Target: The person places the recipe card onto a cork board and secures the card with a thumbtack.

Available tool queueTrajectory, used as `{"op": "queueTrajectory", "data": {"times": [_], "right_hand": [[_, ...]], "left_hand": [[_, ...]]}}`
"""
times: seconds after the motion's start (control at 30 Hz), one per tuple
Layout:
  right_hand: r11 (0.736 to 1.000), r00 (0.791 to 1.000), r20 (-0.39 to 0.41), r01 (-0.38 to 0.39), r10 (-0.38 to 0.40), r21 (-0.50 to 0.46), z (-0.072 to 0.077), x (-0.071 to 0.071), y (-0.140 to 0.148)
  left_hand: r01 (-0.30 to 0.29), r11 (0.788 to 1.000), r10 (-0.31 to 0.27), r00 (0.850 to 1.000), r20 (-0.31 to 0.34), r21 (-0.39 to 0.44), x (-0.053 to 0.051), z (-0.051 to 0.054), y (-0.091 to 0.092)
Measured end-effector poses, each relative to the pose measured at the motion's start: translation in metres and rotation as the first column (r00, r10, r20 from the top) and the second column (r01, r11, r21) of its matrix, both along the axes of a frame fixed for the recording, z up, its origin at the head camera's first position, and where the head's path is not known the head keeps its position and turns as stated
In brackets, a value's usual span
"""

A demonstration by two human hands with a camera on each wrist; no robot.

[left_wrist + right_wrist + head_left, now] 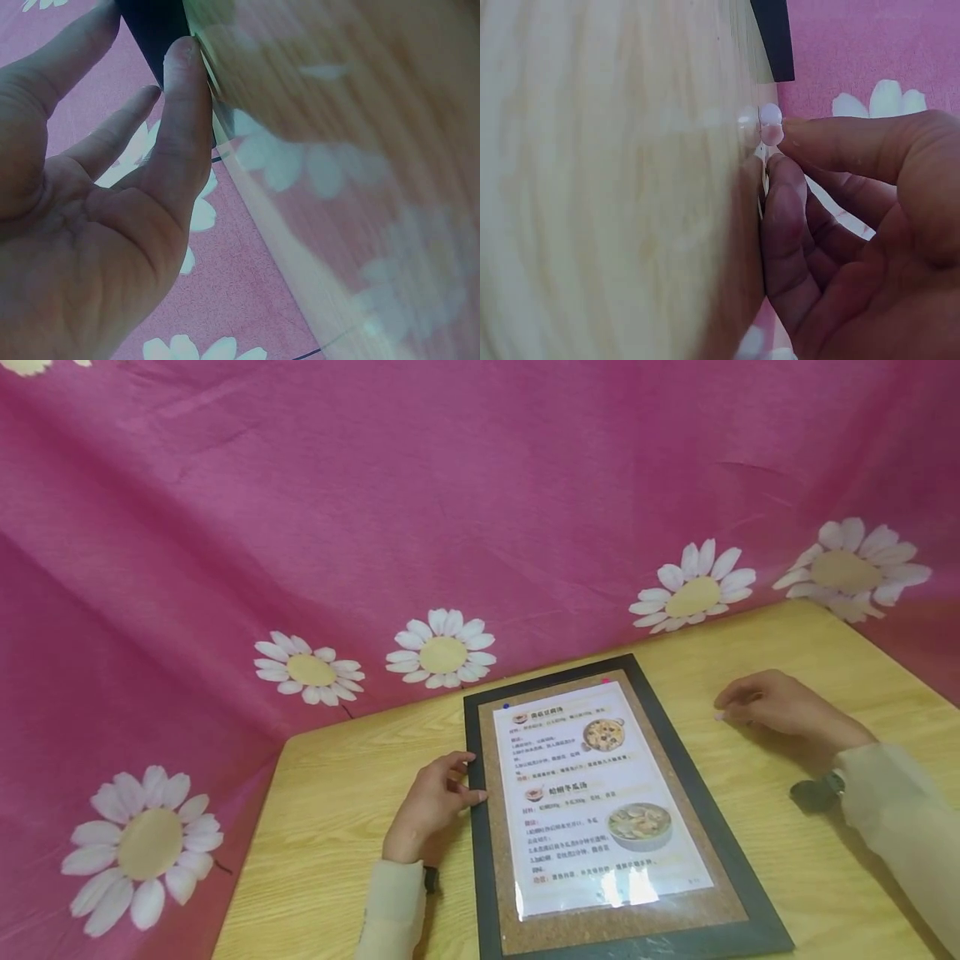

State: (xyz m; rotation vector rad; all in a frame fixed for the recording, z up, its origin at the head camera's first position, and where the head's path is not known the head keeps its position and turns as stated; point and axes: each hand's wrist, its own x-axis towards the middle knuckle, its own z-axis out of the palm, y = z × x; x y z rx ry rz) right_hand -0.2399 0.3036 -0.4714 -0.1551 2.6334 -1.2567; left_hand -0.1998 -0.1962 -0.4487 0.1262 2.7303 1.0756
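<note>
A dark-framed corkboard lies flat on the table, with a printed recipe sheet on it. A blue push pin is at the sheet's upper left corner and a pink push pin near its upper right. My left hand touches the board's left edge with thumb and fingertips, the fingers extended in the left wrist view. Right of the board, my right hand rests low over the table. In the right wrist view its thumb and fingers pinch a small pale push pin, partly hidden by the fingertips.
The light wooden table extends on both sides of the board. Behind it and to the left hangs a pink cloth with white daisies, close to the table's far edge. Light glares on the sheet's lower part.
</note>
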Motion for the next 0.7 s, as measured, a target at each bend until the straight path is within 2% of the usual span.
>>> {"op": "queueTrajectory", "data": {"times": [0.1,0.3,0.5,0.7], "right_hand": [[0.999,1.000,-0.011,-0.007,0.007,0.042,-0.0005,-0.0022,-0.0004],[1.000,1.000,0.009,-0.006,0.006,0.025,-0.0033,-0.0030,0.0001],[0.998,1.000,-0.020,-0.020,0.021,0.066,-0.0032,-0.0031,0.0002],[0.999,1.000,0.007,-0.012,0.011,0.048,-0.0005,-0.0038,-0.0008]], "left_hand": [[-0.001,1.000,0.001,1.000,0.002,0.000,-0.0002,-0.0003,-0.0010],[-0.013,1.000,0.013,1.000,0.006,0.000,-0.0004,-0.0008,0.0004],[-0.019,1.000,0.019,1.000,0.016,0.007,0.0000,-0.0011,0.0013],[-0.022,1.000,0.022,1.000,0.010,0.015,0.0002,-0.0012,0.0009]]}}
